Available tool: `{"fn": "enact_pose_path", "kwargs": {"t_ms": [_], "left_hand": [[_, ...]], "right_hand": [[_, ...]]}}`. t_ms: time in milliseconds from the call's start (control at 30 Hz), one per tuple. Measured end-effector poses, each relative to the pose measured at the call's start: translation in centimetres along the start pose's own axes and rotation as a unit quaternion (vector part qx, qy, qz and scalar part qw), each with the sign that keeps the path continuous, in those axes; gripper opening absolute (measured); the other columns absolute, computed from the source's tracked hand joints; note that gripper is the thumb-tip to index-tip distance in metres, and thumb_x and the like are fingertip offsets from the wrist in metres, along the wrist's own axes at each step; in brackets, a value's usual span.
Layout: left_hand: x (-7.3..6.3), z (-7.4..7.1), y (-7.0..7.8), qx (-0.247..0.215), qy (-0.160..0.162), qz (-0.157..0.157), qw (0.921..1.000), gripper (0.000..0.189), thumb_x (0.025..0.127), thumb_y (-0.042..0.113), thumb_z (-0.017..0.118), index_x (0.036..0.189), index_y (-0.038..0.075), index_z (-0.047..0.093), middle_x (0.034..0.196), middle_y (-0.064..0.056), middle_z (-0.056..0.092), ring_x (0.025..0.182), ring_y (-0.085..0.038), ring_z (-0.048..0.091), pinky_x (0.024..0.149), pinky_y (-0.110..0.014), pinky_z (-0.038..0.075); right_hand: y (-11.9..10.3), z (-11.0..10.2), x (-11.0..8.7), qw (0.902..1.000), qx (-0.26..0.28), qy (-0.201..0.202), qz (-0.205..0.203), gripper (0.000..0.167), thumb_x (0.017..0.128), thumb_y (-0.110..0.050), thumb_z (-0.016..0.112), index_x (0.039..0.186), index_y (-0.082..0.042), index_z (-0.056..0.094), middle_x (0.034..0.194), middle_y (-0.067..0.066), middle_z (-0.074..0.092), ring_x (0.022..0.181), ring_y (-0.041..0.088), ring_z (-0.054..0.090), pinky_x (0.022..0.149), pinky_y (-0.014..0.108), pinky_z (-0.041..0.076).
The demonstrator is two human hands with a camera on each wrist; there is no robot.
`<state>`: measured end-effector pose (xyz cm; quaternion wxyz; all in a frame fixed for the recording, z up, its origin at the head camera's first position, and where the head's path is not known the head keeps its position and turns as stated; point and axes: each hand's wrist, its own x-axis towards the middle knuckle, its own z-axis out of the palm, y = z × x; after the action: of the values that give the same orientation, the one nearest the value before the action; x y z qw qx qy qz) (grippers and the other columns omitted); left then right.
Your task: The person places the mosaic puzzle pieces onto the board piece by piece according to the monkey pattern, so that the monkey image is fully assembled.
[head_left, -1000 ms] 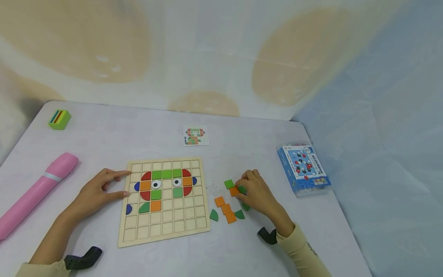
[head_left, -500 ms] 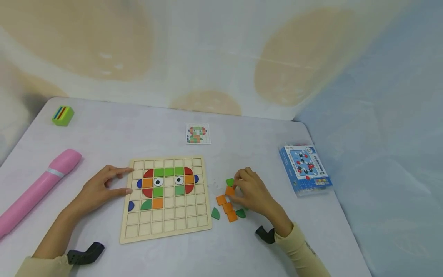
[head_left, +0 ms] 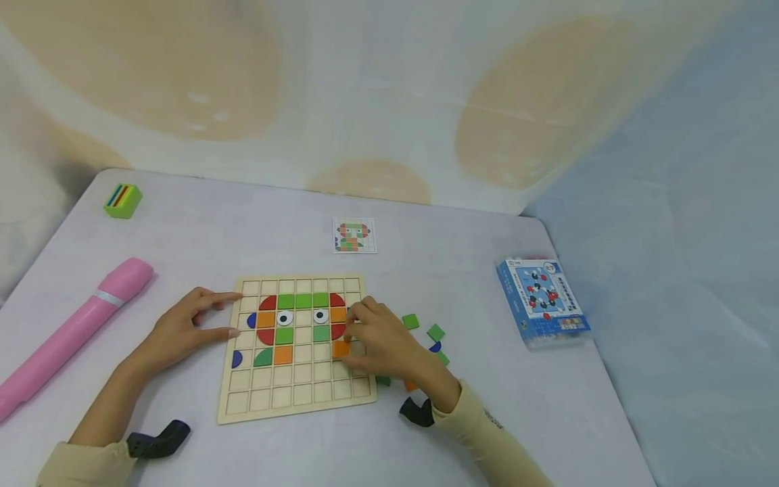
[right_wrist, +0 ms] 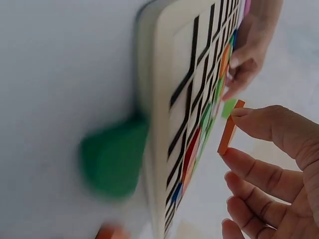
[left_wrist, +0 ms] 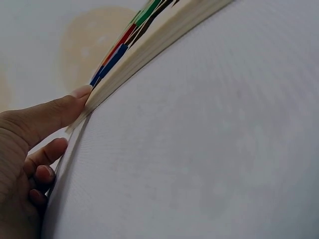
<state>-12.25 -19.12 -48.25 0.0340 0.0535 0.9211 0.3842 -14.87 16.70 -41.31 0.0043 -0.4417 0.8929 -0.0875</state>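
Note:
A wooden grid board [head_left: 228, 411] lies on the table, with red, green, orange and blue tiles and two eye tiles in its cells. My left hand [head_left: 173, 341] touches the board's left edge with thumb and forefinger spread apart; the left wrist view shows the thumb [left_wrist: 65, 112] against the edge. Over the board's right side, my right hand [head_left: 389, 341] pinches an orange square tile [right_wrist: 230, 128] between thumb and forefinger. The tile stands tilted, apart from the board in the right wrist view. The right hand covers several cells at the board's right edge.
Loose tiles lie right of the board, among them a green square [head_left: 410, 321] and a blue half circle [head_left: 435, 347]. A pattern card [head_left: 355, 235] lies behind it. A pink tube-shaped object [head_left: 115, 287] and green block [head_left: 123, 201] are left, a blue box [head_left: 546, 301] right.
My right hand has picked up an orange square tile from the loose ones and carried it left over the board. The left hand stays at the board's edge.

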Motion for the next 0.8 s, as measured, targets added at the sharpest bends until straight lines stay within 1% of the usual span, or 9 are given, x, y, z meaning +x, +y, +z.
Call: {"fn": "enact_pose_path", "kwargs": {"t_ms": [133,233,367,467,600,667,800], "left_hand": [[0.0,0.0,0.0,-0.001,0.002,-0.001,1.0000,0.063,0.083,0.044,0.079,0.138,0.021,0.059,0.105,0.000,0.046,0.087,-0.014,0.033,0.066,-0.031,0.029],[0.0,0.0,-0.1,-0.001,0.001,-0.002,1.0000,0.063,0.083,0.044,0.079,0.138,0.022,0.059,0.106,-0.001,0.046,0.088,-0.014,0.033,0.067,-0.031,0.029],[0.0,0.0,0.0,-0.002,0.000,-0.004,1.0000,0.063,0.082,0.045,0.079,0.138,0.022,0.059,0.106,-0.001,0.046,0.088,-0.015,0.033,0.067,-0.031,0.029],[0.0,0.1,0.0,-0.001,-0.002,-0.005,1.0000,0.064,0.082,0.045,0.079,0.138,0.021,0.059,0.106,-0.001,0.046,0.088,-0.015,0.033,0.067,-0.031,0.029],[0.1,0.0,0.0,0.001,0.000,-0.005,1.0000,0.064,0.082,0.045,0.079,0.138,0.022,0.059,0.106,0.000,0.047,0.088,-0.015,0.033,0.067,-0.031,0.029],[0.1,0.0,0.1,0.001,0.003,-0.003,1.0000,0.063,0.082,0.044,0.079,0.138,0.022,0.059,0.106,0.000,0.047,0.087,-0.014,0.033,0.066,-0.031,0.029],[0.1,0.0,-0.1,0.002,0.005,0.001,1.0000,0.063,0.082,0.044,0.080,0.137,0.023,0.060,0.105,0.000,0.047,0.086,-0.013,0.033,0.065,-0.031,0.028]], "right_hand": [[-1.5,0.9,2.0,0.9989,-0.032,-0.007,-0.034,0.025,0.081,-0.037,0.079,0.092,-0.015,0.076,0.109,-0.002,0.059,0.102,0.015,0.046,0.088,0.027,0.042],[-2.5,1.3,3.2,0.9974,-0.056,-0.013,-0.044,0.023,0.082,-0.038,0.078,0.089,-0.017,0.075,0.108,-0.003,0.058,0.104,0.015,0.047,0.090,0.026,0.043],[-3.3,1.5,4.0,0.9963,-0.067,-0.036,-0.038,0.020,0.085,-0.037,0.075,0.088,-0.018,0.074,0.110,-0.003,0.058,0.106,0.015,0.047,0.092,0.028,0.043],[-3.5,1.7,4.2,0.9961,-0.066,-0.053,-0.027,0.018,0.086,-0.035,0.074,0.091,-0.017,0.075,0.110,-0.003,0.058,0.105,0.015,0.046,0.092,0.027,0.043],[-3.9,1.6,4.4,0.9966,-0.058,-0.058,-0.012,0.015,0.087,-0.032,0.075,0.093,-0.018,0.075,0.109,-0.003,0.059,0.104,0.015,0.046,0.090,0.027,0.042],[-4.1,1.6,4.6,0.9969,-0.052,-0.058,-0.006,0.011,0.088,-0.030,0.074,0.091,-0.019,0.073,0.108,-0.003,0.059,0.102,0.015,0.046,0.090,0.028,0.043],[-4.5,1.7,4.8,0.9957,-0.068,-0.062,-0.002,0.009,0.089,-0.030,0.073,0.090,-0.021,0.072,0.106,-0.003,0.060,0.098,0.015,0.045,0.088,0.028,0.042]]}}
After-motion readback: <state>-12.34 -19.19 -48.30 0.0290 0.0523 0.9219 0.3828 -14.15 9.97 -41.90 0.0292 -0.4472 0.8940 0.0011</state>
